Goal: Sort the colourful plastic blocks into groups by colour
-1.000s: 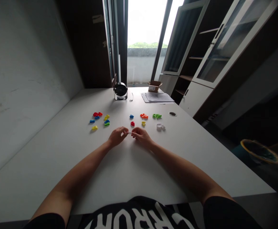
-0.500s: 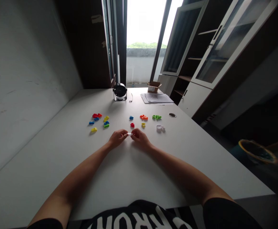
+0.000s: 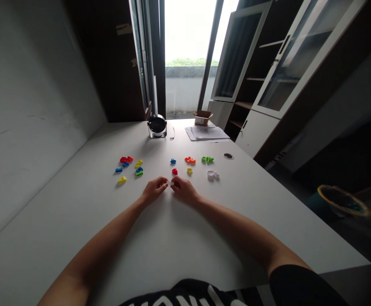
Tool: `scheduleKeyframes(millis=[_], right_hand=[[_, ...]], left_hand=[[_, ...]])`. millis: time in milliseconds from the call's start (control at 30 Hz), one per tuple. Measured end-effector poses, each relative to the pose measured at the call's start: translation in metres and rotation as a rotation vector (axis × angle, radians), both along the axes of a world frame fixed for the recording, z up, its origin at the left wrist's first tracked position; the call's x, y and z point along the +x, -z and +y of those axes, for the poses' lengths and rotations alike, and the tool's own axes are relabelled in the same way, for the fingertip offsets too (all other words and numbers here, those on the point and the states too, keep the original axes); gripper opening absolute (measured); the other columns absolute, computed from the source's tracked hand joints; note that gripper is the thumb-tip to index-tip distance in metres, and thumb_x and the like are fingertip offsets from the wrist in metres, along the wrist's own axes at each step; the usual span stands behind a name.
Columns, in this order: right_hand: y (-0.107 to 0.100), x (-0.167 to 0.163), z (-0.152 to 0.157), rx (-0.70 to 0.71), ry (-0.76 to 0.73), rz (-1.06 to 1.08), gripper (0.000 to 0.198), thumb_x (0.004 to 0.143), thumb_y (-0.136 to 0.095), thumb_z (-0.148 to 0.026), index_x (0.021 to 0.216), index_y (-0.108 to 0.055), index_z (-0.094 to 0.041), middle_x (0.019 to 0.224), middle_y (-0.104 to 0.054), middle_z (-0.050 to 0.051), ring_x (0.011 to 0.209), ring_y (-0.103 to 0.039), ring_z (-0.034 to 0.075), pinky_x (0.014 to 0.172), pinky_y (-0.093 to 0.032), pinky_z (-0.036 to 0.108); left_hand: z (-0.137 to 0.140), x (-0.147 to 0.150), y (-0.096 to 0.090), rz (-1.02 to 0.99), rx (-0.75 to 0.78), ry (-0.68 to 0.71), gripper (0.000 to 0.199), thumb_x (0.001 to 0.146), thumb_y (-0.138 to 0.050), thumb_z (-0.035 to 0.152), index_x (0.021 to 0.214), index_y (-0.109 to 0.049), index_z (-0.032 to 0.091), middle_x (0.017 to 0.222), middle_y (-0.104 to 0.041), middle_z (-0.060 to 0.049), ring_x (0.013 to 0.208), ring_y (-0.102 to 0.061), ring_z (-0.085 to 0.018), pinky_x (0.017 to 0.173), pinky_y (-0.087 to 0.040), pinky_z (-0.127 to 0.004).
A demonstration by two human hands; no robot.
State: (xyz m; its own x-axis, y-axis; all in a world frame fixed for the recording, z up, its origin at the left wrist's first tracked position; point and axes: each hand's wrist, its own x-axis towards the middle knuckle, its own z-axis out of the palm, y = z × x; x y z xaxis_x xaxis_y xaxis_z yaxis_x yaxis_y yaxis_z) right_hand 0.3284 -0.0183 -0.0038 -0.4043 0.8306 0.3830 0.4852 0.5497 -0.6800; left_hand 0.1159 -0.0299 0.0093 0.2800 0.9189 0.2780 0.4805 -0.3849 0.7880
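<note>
Between my two hands is a small white piece [image 3: 170, 183], mostly covered by fingertips, so its shape is unclear. My left hand [image 3: 154, 188] pinches its left end. My right hand [image 3: 183, 189] grips the right end with thumb and fingers. Just beyond the fingers lies a red piece [image 3: 174, 171], with a blue piece [image 3: 173, 161] behind it. To the right of these sit a yellow piece [image 3: 189, 171], orange pieces [image 3: 190, 160], green pieces [image 3: 207, 159] and white pieces [image 3: 213, 175].
More small pieces lie left, among them red ones [image 3: 126, 160] and a yellow one [image 3: 122, 180]. Farther back stand a round black device [image 3: 157, 126], papers [image 3: 207, 133] and an open cardboard box [image 3: 203, 118]. A cable hole [image 3: 228, 156] pierces the white table [image 3: 172, 246].
The camera view has shifted slightly, so the table items appear a little lower and to the left. Both hands stay together at the white piece.
</note>
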Motion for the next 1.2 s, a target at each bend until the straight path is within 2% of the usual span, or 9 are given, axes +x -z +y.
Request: scheduleKeyframes(millis=[167,300,433,700,967,1100,1200], right_hand=[[-0.005,-0.004,-0.006,0.166,0.043,-0.316,0.009,0.095,-0.057,-0.025,0.103,-0.061,-0.022,0.088,-0.07,0.003,0.074,-0.059,0.015,0.066,-0.035,0.024],[-0.011,-0.006,-0.002,0.181,0.05,-0.497,0.016,0.1,-0.054,-0.034,0.108,-0.06,-0.022,0.091,-0.072,0.005,0.078,-0.063,0.017,0.065,-0.032,0.025],[-0.014,-0.005,0.004,0.17,0.001,-0.579,0.02,0.1,-0.055,-0.04,0.1,-0.062,-0.021,0.089,-0.073,0.005,0.077,-0.064,0.017,0.064,-0.03,0.025],[-0.012,0.001,0.008,0.168,-0.047,-0.518,0.036,0.096,-0.058,-0.052,0.082,-0.065,-0.02,0.078,-0.069,0.003,0.069,-0.056,0.014,0.061,-0.025,0.026],[-0.002,0.005,0.012,0.175,-0.058,-0.381,0.029,0.095,-0.063,-0.045,0.079,-0.064,-0.021,0.074,-0.065,0.0,0.064,-0.051,0.012,0.06,-0.026,0.024],[-0.002,0.007,0.011,0.176,-0.061,-0.349,0.026,0.095,-0.064,-0.044,0.083,-0.066,-0.021,0.075,-0.065,0.0,0.065,-0.052,0.012,0.061,-0.028,0.024],[-0.002,0.007,0.011,0.189,-0.064,-0.325,0.024,0.094,-0.066,-0.042,0.083,-0.065,-0.021,0.074,-0.063,0.0,0.066,-0.051,0.012,0.061,-0.029,0.023]], left_hand=[[0.001,0.001,0.0,0.008,-0.008,-0.002,0.024,0.092,-0.061,0.039,0.101,-0.071,0.02,0.085,-0.072,-0.002,0.071,-0.061,-0.014,0.067,-0.048,-0.025],[0.003,0.0,0.001,-0.013,0.019,-0.049,0.021,0.092,-0.061,0.038,0.101,-0.069,0.02,0.085,-0.071,-0.001,0.071,-0.06,-0.014,0.067,-0.048,-0.025],[0.002,0.001,0.001,-0.004,0.037,-0.094,0.017,0.092,-0.06,0.035,0.098,-0.067,0.021,0.086,-0.071,-0.001,0.07,-0.061,-0.014,0.067,-0.048,-0.025],[-0.008,0.007,-0.003,0.107,0.096,-0.068,0.012,0.093,-0.058,0.03,0.098,-0.065,0.022,0.087,-0.072,-0.001,0.072,-0.064,-0.014,0.069,-0.049,-0.026],[-0.008,0.007,-0.002,0.167,0.085,-0.042,0.02,0.092,-0.058,0.031,0.109,-0.067,0.024,0.092,-0.074,-0.002,0.078,-0.067,-0.018,0.073,-0.049,-0.029],[-0.006,0.004,-0.005,0.216,0.095,-0.013,0.021,0.095,-0.054,0.036,0.096,-0.071,0.023,0.084,-0.072,-0.003,0.077,-0.065,-0.02,0.071,-0.047,-0.029],[-0.006,0.004,-0.005,0.201,0.097,-0.005,0.021,0.095,-0.055,0.037,0.096,-0.072,0.023,0.083,-0.072,-0.003,0.075,-0.064,-0.019,0.07,-0.048,-0.028]])
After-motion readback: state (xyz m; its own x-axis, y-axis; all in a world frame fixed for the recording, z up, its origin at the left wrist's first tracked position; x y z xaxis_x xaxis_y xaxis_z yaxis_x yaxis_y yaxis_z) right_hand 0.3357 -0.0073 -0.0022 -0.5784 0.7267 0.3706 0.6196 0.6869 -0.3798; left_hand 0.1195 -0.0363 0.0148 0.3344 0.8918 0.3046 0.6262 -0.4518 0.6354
